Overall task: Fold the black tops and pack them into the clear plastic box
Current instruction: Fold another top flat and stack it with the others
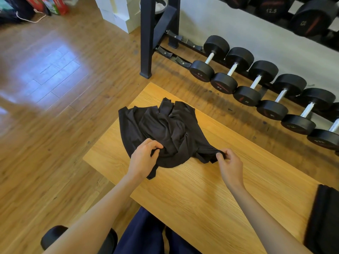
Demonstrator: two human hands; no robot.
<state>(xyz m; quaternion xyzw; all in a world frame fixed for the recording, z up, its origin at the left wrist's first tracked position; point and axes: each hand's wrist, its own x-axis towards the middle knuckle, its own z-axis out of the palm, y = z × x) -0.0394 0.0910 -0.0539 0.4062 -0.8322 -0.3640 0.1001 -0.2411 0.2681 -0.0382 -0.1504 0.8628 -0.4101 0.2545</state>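
A crumpled heap of black tops [161, 129] lies on the far left part of the wooden table [211, 195]. My left hand [145, 158] grips the near edge of the heap's fabric. My right hand [230, 165] pinches a stretched corner of the same black cloth, pulled out to the right. A folded black garment [322, 219] lies at the table's right edge, partly cut off by the frame. No clear plastic box is in view.
A row of black dumbbells [256, 85] sits on a low rack beyond the table, with a dark rack post [146, 37] at the back. White boxes [119, 13] stand on the wooden floor. A black chair armrest [55, 235] is near my left elbow.
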